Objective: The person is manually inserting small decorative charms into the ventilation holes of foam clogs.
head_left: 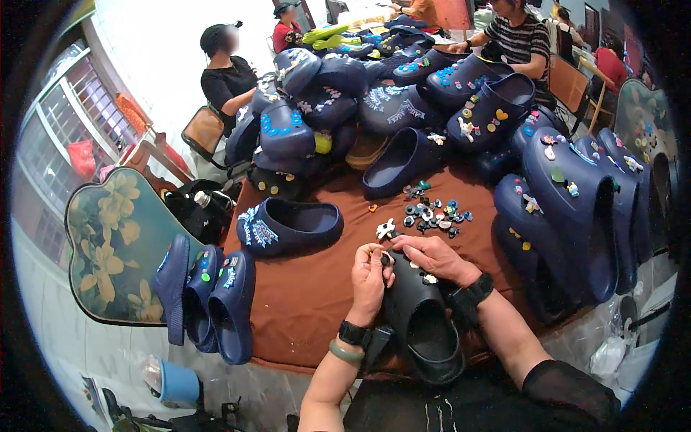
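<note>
Brown cloth [309, 306]: one charm cluster [427, 218]; two hands [435, 258] at one black clog [404, 301].

You get fairly even light around your left hand [368, 282] — the wall [155, 43] beyond and left of it glares white — with curved, black-rimmed edges.

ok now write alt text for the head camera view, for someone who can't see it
A person's left hand and right hand are close together at the toe of a black clog over a brown cloth. Small colourful charms lie just beyond, with many dark blue clogs piled behind, and other people in the background.
</note>
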A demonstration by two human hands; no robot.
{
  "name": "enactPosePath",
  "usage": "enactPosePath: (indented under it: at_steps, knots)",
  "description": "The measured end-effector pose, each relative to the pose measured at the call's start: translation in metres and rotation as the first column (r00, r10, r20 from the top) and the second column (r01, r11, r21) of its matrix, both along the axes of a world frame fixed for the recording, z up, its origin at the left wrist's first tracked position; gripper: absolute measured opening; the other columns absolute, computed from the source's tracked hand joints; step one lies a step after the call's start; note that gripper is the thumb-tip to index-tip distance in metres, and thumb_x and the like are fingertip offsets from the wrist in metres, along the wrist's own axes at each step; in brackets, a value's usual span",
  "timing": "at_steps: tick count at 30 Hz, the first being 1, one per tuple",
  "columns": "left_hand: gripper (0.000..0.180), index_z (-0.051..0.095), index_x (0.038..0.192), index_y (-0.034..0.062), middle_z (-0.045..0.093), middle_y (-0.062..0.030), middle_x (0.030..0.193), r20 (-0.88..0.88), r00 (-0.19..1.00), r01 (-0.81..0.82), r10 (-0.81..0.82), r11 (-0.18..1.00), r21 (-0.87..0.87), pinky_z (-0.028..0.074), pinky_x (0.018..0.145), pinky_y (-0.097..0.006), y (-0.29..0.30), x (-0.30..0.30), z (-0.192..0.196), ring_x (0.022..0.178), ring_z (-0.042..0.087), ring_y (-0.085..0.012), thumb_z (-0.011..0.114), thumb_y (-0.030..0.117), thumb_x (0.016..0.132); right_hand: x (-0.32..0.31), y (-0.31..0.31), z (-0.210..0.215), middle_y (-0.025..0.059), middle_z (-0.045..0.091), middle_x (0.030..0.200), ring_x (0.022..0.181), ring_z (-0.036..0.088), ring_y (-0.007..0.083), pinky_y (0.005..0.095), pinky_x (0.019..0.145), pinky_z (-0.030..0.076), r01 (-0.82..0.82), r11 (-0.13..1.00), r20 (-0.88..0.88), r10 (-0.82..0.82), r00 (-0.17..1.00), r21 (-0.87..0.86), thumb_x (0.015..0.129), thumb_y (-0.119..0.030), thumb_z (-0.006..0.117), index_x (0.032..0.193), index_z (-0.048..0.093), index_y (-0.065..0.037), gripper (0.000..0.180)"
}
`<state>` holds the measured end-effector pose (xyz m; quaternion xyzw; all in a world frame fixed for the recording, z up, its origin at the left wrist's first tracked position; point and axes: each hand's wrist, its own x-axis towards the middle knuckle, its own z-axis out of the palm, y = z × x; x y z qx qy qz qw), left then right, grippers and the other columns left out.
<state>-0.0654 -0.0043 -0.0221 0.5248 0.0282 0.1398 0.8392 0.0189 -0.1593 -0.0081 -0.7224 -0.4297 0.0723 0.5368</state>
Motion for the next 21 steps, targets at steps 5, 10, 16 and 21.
enactPosePath:
  at_steps: [5,10,16,21]
  knots:
    - [0.011,0.046,0.106,0.0107,0.052,-0.0032,0.078,0.006,1.0,0.006,-0.006,1.0,-0.028,0.037,0.045,-0.02,0.001,-0.002,0.0,0.056,0.042,-0.0064,0.046,0.021,0.101,0.015,0.0,-0.022,0.0099,0.066,0.093,0.089,0.063,0.019,0.0318,0.082,0.048,0.157,0.987,-0.127,-0.151,0.98,0.041,0.099,-0.014,0.042,0.097,0.063,-0.001,0.025]
    - [0.012,0.047,0.106,0.0094,0.052,-0.0039,0.081,-0.016,1.0,0.023,-0.024,0.998,-0.064,0.039,0.045,-0.021,0.005,0.003,0.002,0.058,0.044,-0.0071,0.046,0.021,0.101,0.02,0.006,-0.044,0.0079,0.066,0.091,0.09,0.06,0.0167,0.0284,0.084,0.045,0.262,0.953,-0.235,-0.222,0.946,0.153,0.101,-0.017,0.037,0.092,0.063,-0.001,0.032]
    - [0.018,0.05,0.108,0.0048,0.058,-0.0059,0.091,-0.039,0.999,-0.016,0.012,0.993,-0.12,0.045,0.046,-0.022,0.017,0.007,0.0,0.065,0.054,-0.0101,0.046,0.021,0.101,0.016,0.006,-0.022,0.0043,0.062,0.102,0.098,0.056,0.0143,0.0306,0.091,0.042,0.16,0.961,-0.65,0.026,0.76,0.226,0.103,-0.031,0.035,0.102,0.06,-0.005,0.037]
    - [0.018,0.051,0.111,0.004,0.057,-0.0057,0.09,-0.037,0.999,-0.002,-0.002,0.994,-0.112,0.046,0.049,-0.021,0.013,0.004,0.001,0.067,0.054,-0.0097,0.046,0.018,0.101,0.006,-0.009,0.004,0.0088,0.053,0.127,0.122,0.046,0.0216,0.0363,0.105,0.033,-0.267,0.951,-0.399,0.308,0.864,0.155,0.093,-0.03,0.054,0.122,0.058,-0.008,0.036]
